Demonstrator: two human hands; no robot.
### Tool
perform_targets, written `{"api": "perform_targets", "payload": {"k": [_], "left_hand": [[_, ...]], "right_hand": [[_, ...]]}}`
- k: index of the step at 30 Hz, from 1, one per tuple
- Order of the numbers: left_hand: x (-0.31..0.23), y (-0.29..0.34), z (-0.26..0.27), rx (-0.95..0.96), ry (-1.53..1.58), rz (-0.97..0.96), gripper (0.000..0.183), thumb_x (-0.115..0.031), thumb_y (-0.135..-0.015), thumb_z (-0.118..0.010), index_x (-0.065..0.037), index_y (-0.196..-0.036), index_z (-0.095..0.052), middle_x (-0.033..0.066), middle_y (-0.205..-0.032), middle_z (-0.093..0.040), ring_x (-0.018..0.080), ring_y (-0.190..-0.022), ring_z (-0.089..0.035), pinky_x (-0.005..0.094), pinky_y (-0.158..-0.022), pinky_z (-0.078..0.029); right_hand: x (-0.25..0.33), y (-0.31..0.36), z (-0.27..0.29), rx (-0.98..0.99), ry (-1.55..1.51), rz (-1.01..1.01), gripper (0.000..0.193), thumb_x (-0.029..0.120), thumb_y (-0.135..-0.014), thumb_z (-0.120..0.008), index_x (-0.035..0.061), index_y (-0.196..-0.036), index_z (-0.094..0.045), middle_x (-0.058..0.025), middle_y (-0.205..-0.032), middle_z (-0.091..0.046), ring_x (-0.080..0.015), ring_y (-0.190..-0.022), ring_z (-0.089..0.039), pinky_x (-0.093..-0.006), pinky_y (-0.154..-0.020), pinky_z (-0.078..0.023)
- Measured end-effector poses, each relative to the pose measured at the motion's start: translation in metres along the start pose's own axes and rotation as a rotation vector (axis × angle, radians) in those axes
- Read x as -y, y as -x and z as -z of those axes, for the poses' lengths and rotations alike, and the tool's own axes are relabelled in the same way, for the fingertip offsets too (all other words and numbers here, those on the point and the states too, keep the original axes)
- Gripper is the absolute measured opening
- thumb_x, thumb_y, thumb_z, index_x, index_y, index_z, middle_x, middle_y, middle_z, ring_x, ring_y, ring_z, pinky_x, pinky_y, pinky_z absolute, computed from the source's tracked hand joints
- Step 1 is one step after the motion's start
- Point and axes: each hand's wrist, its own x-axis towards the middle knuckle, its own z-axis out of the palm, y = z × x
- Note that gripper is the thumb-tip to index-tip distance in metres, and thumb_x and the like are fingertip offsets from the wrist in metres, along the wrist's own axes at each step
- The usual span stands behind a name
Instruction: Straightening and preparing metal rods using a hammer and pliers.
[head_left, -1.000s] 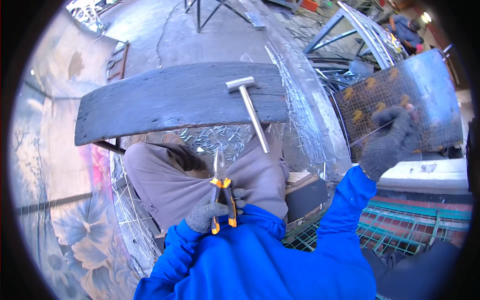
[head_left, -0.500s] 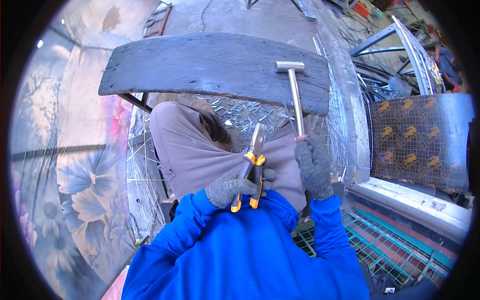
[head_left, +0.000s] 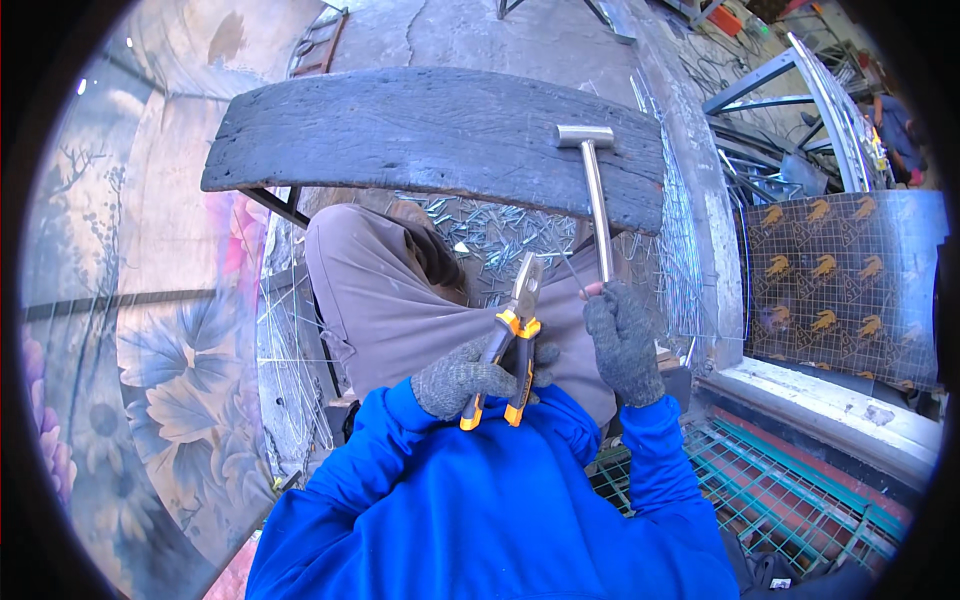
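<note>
a seated worker in a blue jacket and grey knit gloves bends over a lap of wire work beside a weathered dark plank tabletop (head_left: 430, 135). the left hand (head_left: 462, 375) is wrapped closed around the orange-and-black handles of a pair of pliers (head_left: 508, 345), whose steel nose points up and away, toward a thin piece of wire (head_left: 572, 272). the right hand (head_left: 622, 335) is pinched closed on the lower end of that wire, just below the handle of a steel hammer (head_left: 592, 190) that lies on the plank with its head on top and its shaft hanging over the near edge. whether the glove also touches the hammer's shaft cannot be told.

the step looks like readying a wire piece for the pliers: the nose stands just beside the wire, not yet on it. the next move would seem to call for bringing the nose onto the wire while the right hand keeps it steady, a fine job in thick gloves.

under the plank a heap of short bright wire pieces (head_left: 495, 225) lies on the ground between the knees. a panel of wire mesh (head_left: 680, 260) stands just right of the hands, close enough to snag a sleeve, and the overhanging hammer handle sits right above the work. further right are a dark patterned sheet under wire grid (head_left: 840, 285) and green mesh panels (head_left: 790, 490); loose wire frames (head_left: 285, 340) lean at the left.
</note>
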Motion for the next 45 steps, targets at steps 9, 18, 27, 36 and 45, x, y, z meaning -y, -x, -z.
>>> {"api": "perform_targets", "payload": {"k": [9,18,27,36,45], "left_hand": [[-0.011,0.004,-0.017,0.0,0.066,0.034,0.083,0.006,-0.08,-0.067,-0.006,-0.153,-0.03,0.02,-0.131,-0.058,0.0377,-0.115,-0.065,0.0497,-0.101,-0.053],[-0.016,0.004,-0.019,0.068,0.092,0.028,0.082,0.004,-0.08,-0.067,-0.005,-0.153,-0.03,0.0199,-0.129,-0.059,0.0364,-0.113,-0.066,0.048,-0.097,-0.055],[-0.017,0.004,-0.02,0.048,0.064,0.042,0.082,0.006,-0.078,-0.063,-0.005,-0.152,-0.031,0.0206,-0.13,-0.059,0.0349,-0.11,-0.067,0.0462,-0.096,-0.056],[-0.016,0.005,-0.021,0.048,0.104,0.026,0.071,0.005,-0.076,-0.065,-0.005,-0.142,-0.04,0.0157,-0.113,-0.062,0.0279,-0.09,-0.068,0.0411,-0.08,-0.057],[0.0,0.005,-0.025,-0.061,0.009,-0.063,0.058,-0.005,-0.074,-0.068,-0.006,-0.128,-0.046,0.008,-0.092,-0.056,0.0181,-0.07,-0.058,0.0313,-0.062,-0.05]], "right_hand": [[0.002,0.001,0.001,-0.018,0.142,0.095,0.017,0.005,-0.097,-0.058,0.0038,-0.113,-0.062,-0.009,-0.073,-0.058,-0.0128,-0.059,-0.051,-0.0333,-0.055,-0.043],[0.005,-0.002,0.003,-0.032,0.178,0.141,0.015,0.004,-0.096,-0.058,0.0048,-0.11,-0.063,-0.0089,-0.07,-0.055,-0.0136,-0.054,-0.05,-0.0341,-0.052,-0.042],[0.009,-0.003,0.006,-0.019,0.2,0.141,0.015,0.004,-0.096,-0.058,0.0041,-0.11,-0.062,-0.0143,-0.079,-0.059,-0.0184,-0.055,-0.055,-0.0355,-0.053,-0.044],[0.009,-0.003,0.007,0.013,0.164,0.099,0.014,0.008,-0.098,-0.057,0.0042,-0.11,-0.063,-0.0108,-0.077,-0.062,-0.0145,-0.059,-0.056,-0.0346,-0.056,-0.045],[0.002,-0.011,0.024,0.227,-0.107,-0.221,0.024,0.026,-0.098,-0.067,0.0028,-0.107,-0.067,0.0005,-0.077,-0.058,-0.0067,-0.071,-0.052,-0.0262,-0.066,-0.046]]}}
